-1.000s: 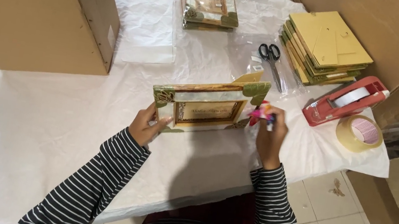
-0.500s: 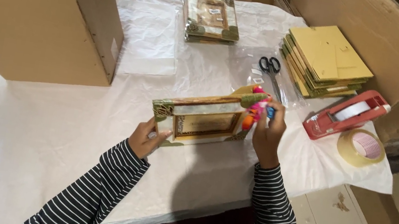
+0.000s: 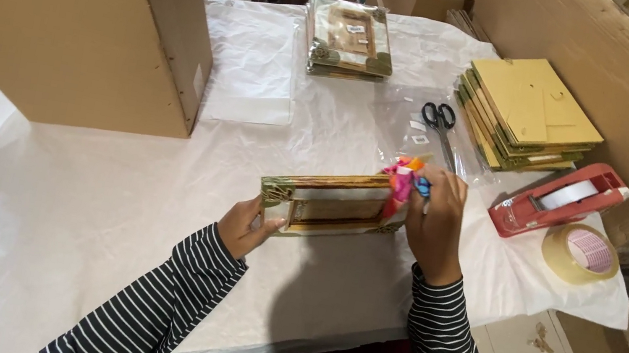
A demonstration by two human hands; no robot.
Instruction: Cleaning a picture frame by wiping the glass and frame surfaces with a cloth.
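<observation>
Cardboard box (image 3: 77, 18) stood far left, bare counter (image 3: 73, 196) before it. Left hand (image 3: 245, 226) gripped the frame (image 3: 331, 203) at its left corner; right hand (image 3: 431, 217) pressed a cloth (image 3: 400, 184) on its right edge. Scissors (image 3: 440, 125) and tape dispenser (image 3: 557, 200) lay rightward.

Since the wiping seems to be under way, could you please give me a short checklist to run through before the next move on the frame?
1. Left hand grips the left end of the gold-trimmed wooden picture frame: ok.
2. Right hand presses the bright pink and orange cloth on the frame's right end: ok.
3. Frame rests over the white paper-covered table, not past its edge: ok.
4. Black-handled scissors lie apart from both hands: ok.
5. Frame glass clean: cannot tell.
</observation>
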